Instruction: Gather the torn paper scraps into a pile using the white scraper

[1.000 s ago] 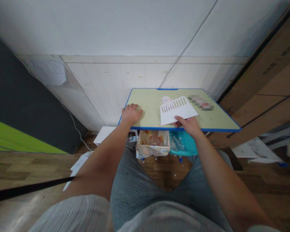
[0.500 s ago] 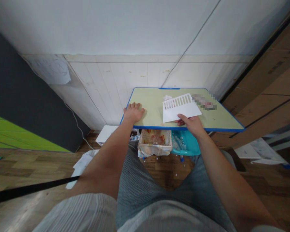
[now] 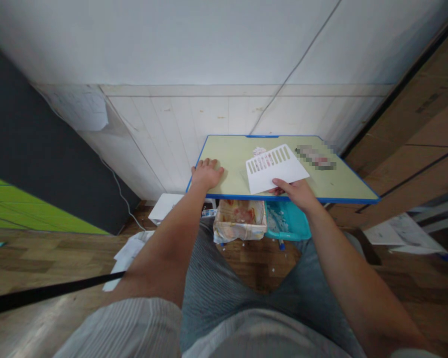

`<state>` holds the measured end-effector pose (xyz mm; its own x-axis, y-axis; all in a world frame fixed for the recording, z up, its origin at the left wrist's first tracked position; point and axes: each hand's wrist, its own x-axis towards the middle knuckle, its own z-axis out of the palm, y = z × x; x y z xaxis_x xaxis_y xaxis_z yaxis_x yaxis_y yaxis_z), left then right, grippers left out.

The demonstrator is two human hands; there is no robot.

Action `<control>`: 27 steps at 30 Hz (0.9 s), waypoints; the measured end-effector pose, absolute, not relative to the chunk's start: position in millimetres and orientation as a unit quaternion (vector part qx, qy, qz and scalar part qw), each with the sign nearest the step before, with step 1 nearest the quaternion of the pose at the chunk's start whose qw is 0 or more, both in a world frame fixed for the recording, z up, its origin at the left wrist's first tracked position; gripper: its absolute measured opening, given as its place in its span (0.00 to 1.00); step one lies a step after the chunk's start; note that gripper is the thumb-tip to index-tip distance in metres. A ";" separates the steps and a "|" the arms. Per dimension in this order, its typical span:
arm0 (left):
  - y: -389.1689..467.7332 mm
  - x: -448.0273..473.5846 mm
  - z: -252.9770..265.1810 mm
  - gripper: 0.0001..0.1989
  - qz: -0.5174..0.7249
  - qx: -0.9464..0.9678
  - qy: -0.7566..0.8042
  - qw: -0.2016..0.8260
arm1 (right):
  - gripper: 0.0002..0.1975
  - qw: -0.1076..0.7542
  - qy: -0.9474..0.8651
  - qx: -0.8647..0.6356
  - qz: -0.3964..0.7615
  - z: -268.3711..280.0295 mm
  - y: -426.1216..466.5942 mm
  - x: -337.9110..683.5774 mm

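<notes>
My right hand (image 3: 291,191) pinches the lower edge of a white card (image 3: 274,177), thumb on top and fingers beneath. A row of long slots runs along the card's far side; the yellow-green tabletop shows through some, and pinkish printed marks show at others. The card is held tilted over the table (image 3: 234,169) near its front edge. My left hand (image 3: 207,174) lies flat on the table's left side, fingers spread, holding nothing. Just beyond the card sits a small heap of pale pieces (image 3: 259,150). What the fingers under the card touch is hidden.
A blurred-out flat item (image 3: 315,157) lies at the table's right. Below the front edge are a cloth-lined basket (image 3: 239,231) and a teal basin (image 3: 289,232) with white scraps. A white box (image 3: 164,208) stands at lower left. A cardboard panel (image 3: 414,119) rises at right.
The card has shifted slightly left and toward me in my right hand, and different slots now show the pinkish marks. My left hand has stayed in place.
</notes>
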<state>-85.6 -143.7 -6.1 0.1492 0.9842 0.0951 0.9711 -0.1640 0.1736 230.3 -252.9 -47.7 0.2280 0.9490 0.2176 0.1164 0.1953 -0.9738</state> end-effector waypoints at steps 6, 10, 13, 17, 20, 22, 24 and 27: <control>-143.4 -85.6 -5.4 0.35 0.096 0.757 0.645 0.039 | 0.37 0.637 -0.451 -0.529 0.333 -51.8 -240.4 235.2; -144.8 -85.2 -3.8 0.36 0.095 0.758 0.644 0.042 | 0.35 0.651 -0.431 -0.540 0.316 -55.6 -233.4 234.2; -145.8 -84.9 -3.1 0.36 0.094 0.756 0.647 0.043 | 0.32 0.638 -0.440 -0.547 0.316 -57.5 -234.1 231.3; -144.6 -85.2 -4.9 0.35 0.100 0.757 0.644 0.039 | 0.30 0.622 -0.461 -0.548 0.317 -57.4 -237.4 230.7; -142.4 -85.8 -6.9 0.34 0.105 0.756 0.645 0.041 | 0.29 0.611 -0.475 -0.546 0.320 -57.1 -239.1 232.5; -141.4 -86.2 -7.7 0.33 0.108 0.757 0.643 0.041 | 0.30 0.606 -0.481 -0.545 0.323 -57.4 -240.1 233.5; -141.1 -86.4 -8.2 0.34 0.108 0.758 0.642 0.040 | 0.31 0.602 -0.487 -0.542 0.327 -58.0 -241.0 234.2; -142.1 -86.2 -8.2 0.35 0.104 0.759 0.642 0.033 | 0.32 0.596 -0.493 -0.538 0.334 -58.4 -242.0 235.6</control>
<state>-86.2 -142.1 -8.2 0.1550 0.9812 0.1148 0.9675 -0.1743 0.1833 235.6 -242.0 -58.4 0.2905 0.9291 0.2290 0.1329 0.1979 -0.9712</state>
